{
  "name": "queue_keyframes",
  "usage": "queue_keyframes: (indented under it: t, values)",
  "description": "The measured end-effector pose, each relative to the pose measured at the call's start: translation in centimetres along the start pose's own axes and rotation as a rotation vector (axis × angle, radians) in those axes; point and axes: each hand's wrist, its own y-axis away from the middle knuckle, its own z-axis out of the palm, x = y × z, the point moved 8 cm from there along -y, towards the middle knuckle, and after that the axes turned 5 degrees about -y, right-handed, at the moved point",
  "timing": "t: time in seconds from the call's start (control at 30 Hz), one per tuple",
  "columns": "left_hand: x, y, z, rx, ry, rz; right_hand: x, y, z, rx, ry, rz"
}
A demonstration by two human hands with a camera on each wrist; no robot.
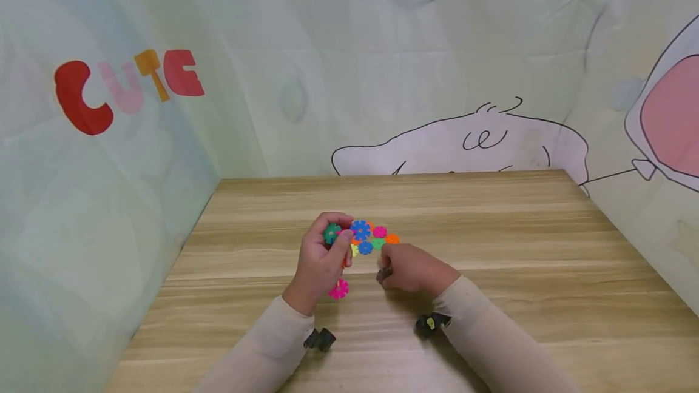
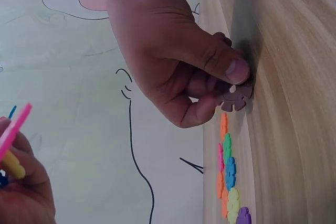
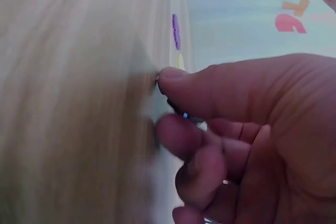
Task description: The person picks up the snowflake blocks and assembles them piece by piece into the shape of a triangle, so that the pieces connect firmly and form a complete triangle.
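Several loose discs: on the worktop, between its left and right edges
Left hand: fingers grasping coloured discs, raised
Right hand: fingers pinching a brown disc near the worktop surface

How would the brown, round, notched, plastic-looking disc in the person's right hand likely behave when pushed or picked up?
The brown, notched disc is probably light, being thin and small beside the right hand. It seems fairly stiff: no bend shows under the pinch. Lying flat, it would likely slide rather than roll, given its flat face.
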Motion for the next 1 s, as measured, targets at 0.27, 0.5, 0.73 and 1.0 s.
queue_keyframes:
  t: [0.27, 0.5, 0.73, 1.0]
  values:
    - [-0.1, 0.1, -0.2, 0.005, -0.011, -0.006, -1.2, 0.3, -2.4, 0.026, -0.463, -0.088]
    - [0.1, 0.0, -0.3, 0.018, -0.020, 0.001, -3.1, 2.0, -6.0, 0.137, -0.827, -0.207]
    - [0.2, 0.0, -0.3, 0.018, -0.010, 0.030, -4.0, 2.9, -6.9, 0.201, -0.874, -0.270]
    - [0.5, 0.1, -0.1, -0.011, -0.010, 0.082, -4.5, 3.1, -6.8, 0.172, -0.897, -0.288]
